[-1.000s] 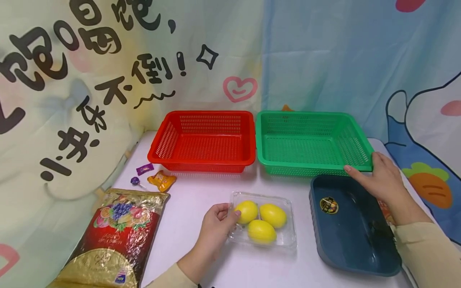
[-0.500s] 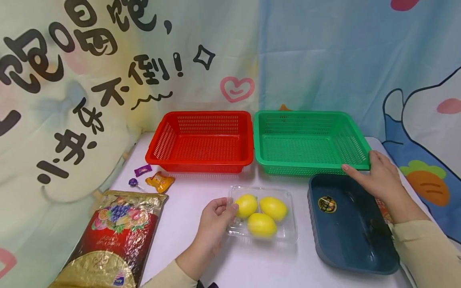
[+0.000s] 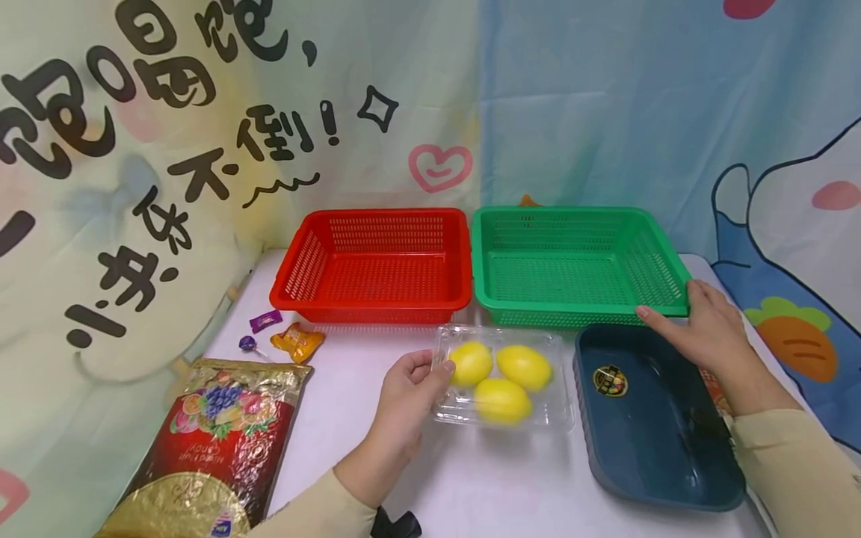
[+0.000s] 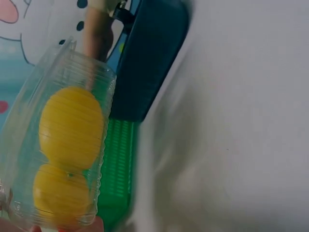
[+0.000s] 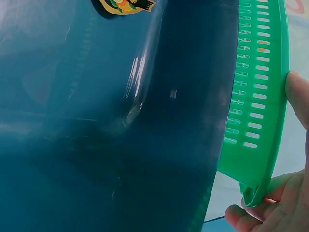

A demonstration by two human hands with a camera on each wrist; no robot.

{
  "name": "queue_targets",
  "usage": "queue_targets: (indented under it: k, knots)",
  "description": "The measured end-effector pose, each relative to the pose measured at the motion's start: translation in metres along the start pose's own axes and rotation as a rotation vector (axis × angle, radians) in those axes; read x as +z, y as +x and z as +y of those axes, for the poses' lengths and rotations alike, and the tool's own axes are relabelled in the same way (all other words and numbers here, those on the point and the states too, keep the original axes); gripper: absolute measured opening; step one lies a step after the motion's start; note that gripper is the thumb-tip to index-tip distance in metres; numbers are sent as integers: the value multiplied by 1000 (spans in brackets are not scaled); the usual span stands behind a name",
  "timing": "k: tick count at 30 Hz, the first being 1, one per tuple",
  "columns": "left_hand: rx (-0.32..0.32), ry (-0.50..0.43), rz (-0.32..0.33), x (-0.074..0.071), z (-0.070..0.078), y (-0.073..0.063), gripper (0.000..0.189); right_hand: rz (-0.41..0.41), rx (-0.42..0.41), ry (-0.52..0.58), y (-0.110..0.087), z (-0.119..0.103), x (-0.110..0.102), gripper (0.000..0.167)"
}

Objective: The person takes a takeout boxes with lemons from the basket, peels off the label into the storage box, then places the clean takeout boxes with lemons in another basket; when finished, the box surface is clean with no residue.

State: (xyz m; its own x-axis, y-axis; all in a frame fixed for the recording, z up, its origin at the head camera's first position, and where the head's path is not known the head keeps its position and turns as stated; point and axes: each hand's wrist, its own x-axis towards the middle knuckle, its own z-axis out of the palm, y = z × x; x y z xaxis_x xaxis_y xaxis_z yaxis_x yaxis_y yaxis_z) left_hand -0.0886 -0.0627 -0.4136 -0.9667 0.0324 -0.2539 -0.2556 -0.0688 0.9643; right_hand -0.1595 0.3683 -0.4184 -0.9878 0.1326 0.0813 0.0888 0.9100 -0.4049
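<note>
In the head view my left hand (image 3: 410, 407) pinches the left edge of a clear plastic box (image 3: 554, 403) between thumb and fingers. Three yellow lemons (image 3: 503, 401) lie inside it. The box is tilted and held over the table, in front of the baskets; the left wrist view shows two of the lemons (image 4: 71, 128) through its wall. At the front right corner of the green basket (image 3: 565, 317), my right hand (image 3: 716, 329) grips the rim. Its thumb lies along the rim in the right wrist view, with the fingers curled under the corner (image 5: 253, 193).
A red basket (image 3: 377, 314) stands left of the green one. An empty dark blue tub (image 3: 662, 441) sits under my right forearm. At left are a candy bag (image 3: 215, 433), a lollipop (image 3: 247, 343), a purple candy (image 3: 265, 321) and an orange packet (image 3: 298, 342). Printed cloth (image 3: 572, 112) hangs behind.
My left hand has lifted the box of lemons and carried it a little right and forward, towards the baskets. The right hand has kept its hold on the green basket's corner.
</note>
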Motion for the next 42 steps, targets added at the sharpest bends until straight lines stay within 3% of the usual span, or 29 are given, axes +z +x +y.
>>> queue_targets:
  k: [17, 30, 42]
  knots:
    - [-12, -21, -21, 18, 31, 16, 47, -1, 6, -2, -5, -3, -1, 111]
    - [-9, -32, -12, 29, 62, 38, 42, 5, 22, -4, -5, -4, 2, 112]
    - [-33, -77, -23, 52, 87, 62, 42, 14, 33, 1, -6, -3, 4, 112]
